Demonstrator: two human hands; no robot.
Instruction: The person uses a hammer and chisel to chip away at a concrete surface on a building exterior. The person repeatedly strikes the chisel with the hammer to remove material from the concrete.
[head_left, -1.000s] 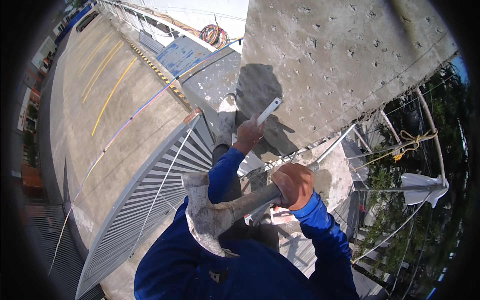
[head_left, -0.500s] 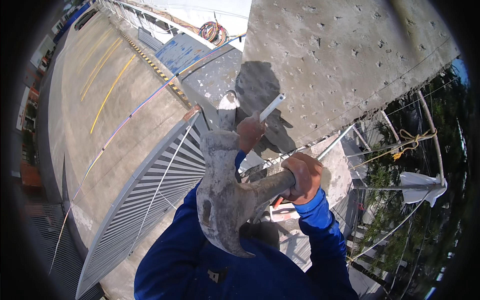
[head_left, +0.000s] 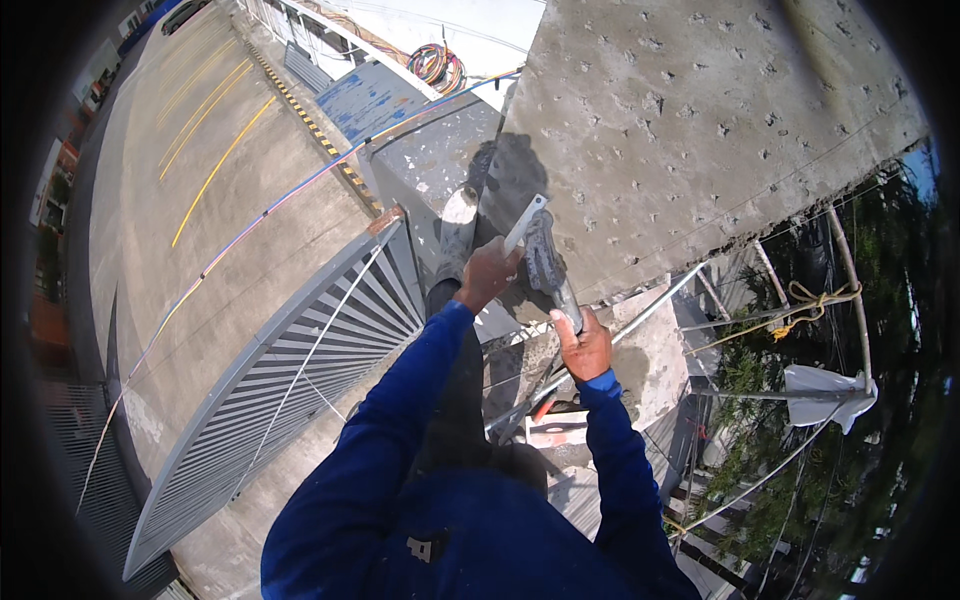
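My left hand (head_left: 487,272) is closed round a pale, straight chisel (head_left: 522,224), whose upper end sticks out past the fingers. In my right hand (head_left: 585,345) is the handle of a claw hammer (head_left: 543,252), its worn grey head right beside the chisel's upper end. Whether the two metals touch I cannot tell. Just beyond both hands is a grey concrete surface (head_left: 640,130) pocked with many small chipped marks, with a dark shadow over its near left corner. The chisel's lower end is hidden by my left hand.
A slatted grey metal panel (head_left: 290,370) curves along the left, over a paved yard (head_left: 200,200) far below. A coloured cable (head_left: 290,200) crosses the upper left. Poles with a yellow rope (head_left: 815,300) and a white cloth (head_left: 828,397) stand right. A reddish-handled tool (head_left: 543,408) lies below my hands.
The hammer has swung away from near the camera, down to the chisel's upper end. My right hand has turned and moved slightly left; my left hand keeps hold of the chisel.
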